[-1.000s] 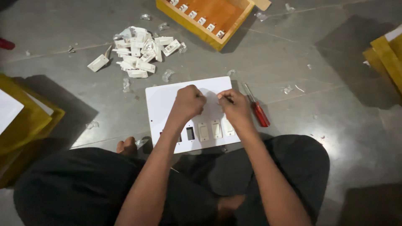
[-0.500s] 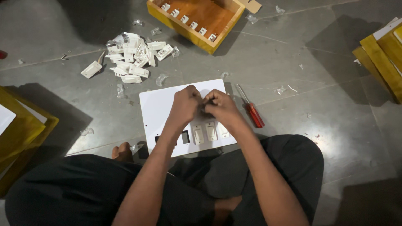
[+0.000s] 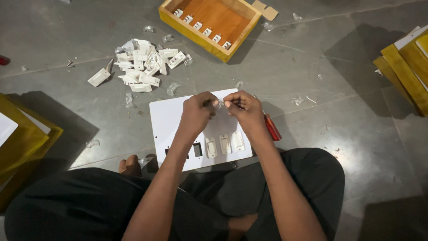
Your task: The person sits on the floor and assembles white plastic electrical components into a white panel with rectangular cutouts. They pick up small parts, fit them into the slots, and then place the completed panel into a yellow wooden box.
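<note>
While both hands meet above the white board (image 3: 178,117), the left hand (image 3: 198,111) and right hand (image 3: 243,107) pinch one tiny clear piece (image 3: 220,103) right between their fingertips.

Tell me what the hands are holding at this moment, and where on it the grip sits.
Both the left hand and right hand pinch a small pale item between their fingertips above the white panel; what it is cannot be told.

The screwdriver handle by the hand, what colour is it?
Red: the screwdriver lies beside the right hand, seen in the head view.
</note>
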